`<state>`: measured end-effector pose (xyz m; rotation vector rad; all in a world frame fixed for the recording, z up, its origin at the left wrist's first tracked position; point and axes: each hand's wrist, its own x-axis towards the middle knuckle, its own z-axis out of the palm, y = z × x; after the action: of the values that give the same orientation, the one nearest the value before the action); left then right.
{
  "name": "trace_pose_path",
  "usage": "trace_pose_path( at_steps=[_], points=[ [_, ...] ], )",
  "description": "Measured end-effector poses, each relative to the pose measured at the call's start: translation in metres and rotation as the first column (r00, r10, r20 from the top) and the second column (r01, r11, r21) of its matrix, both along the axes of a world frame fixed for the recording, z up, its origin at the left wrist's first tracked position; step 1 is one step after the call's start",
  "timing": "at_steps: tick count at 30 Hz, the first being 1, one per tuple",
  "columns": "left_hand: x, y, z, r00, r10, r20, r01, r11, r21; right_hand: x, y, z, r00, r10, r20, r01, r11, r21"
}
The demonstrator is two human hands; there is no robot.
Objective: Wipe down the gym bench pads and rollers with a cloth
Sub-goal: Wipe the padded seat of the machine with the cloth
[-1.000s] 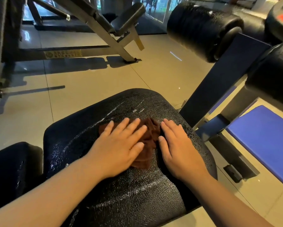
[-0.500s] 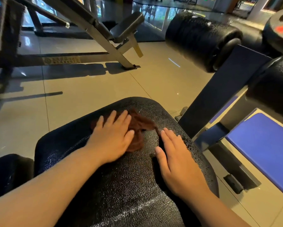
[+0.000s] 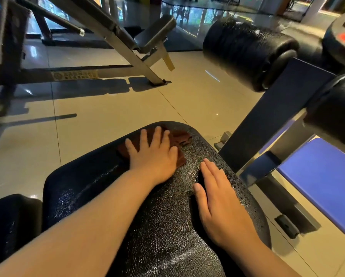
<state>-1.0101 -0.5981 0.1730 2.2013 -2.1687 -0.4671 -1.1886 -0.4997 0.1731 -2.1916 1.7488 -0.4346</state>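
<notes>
A black, cracked bench pad [image 3: 157, 226] fills the lower middle of the view, wet and glossy. A brown cloth [image 3: 179, 137] lies near the pad's far edge. My left hand [image 3: 154, 156] presses flat on the cloth with fingers spread. My right hand [image 3: 219, 202] rests flat on the bare pad to the right, fingers together, holding nothing. A black roller [image 3: 245, 54] hangs at the upper right, with a second roller [image 3: 335, 120] at the right edge.
A dark blue frame post [image 3: 275, 116] rises right of the pad, beside a blue platform [image 3: 327, 182]. Another black pad [image 3: 9, 224] sits at lower left. An incline bench [image 3: 127, 41] stands on the tiled floor [image 3: 107, 112] behind. A weight plate [image 3: 343, 39] shows at top right.
My left hand has pushed the cloth away from me toward the pad's far edge. My right hand has stayed flat on the pad's right side.
</notes>
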Motion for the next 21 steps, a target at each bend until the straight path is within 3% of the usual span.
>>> trace_pose_path(
  at_steps=[5, 7, 11, 13, 18, 21],
  points=[
    [0.006, 0.039, -0.001, 0.931, -0.362, 0.041, 0.364, 0.929, -0.071, 0.000, -0.001, 0.001, 1.000, -0.009, 0.000, 0.009, 1.000, 0.006],
    [0.025, 0.036, -0.002, 0.946, -0.320, 0.058, 0.323, 0.944, -0.069, 0.001, -0.002, 0.001, 0.999, -0.005, -0.040, 0.004, 1.000, -0.002],
    [0.016, -0.014, -0.003, 1.000, -0.003, 0.010, 0.003, 1.000, -0.014, 0.002, -0.001, 0.004, 0.999, -0.007, -0.034, 0.007, 1.000, -0.011],
    [-0.008, -0.027, -0.001, 0.999, -0.037, -0.007, 0.037, 0.999, 0.002, 0.001, -0.001, 0.004, 1.000, -0.014, -0.018, 0.014, 1.000, -0.009],
    [-0.008, 0.017, -0.003, 0.921, -0.386, 0.048, 0.388, 0.914, -0.117, 0.001, -0.001, 0.003, 1.000, -0.010, -0.029, 0.010, 1.000, 0.002],
    [0.019, 0.005, -0.006, 0.964, -0.259, 0.069, 0.264, 0.961, -0.085, 0.002, -0.002, 0.006, 0.998, 0.011, -0.058, -0.011, 1.000, 0.004]
  ],
)
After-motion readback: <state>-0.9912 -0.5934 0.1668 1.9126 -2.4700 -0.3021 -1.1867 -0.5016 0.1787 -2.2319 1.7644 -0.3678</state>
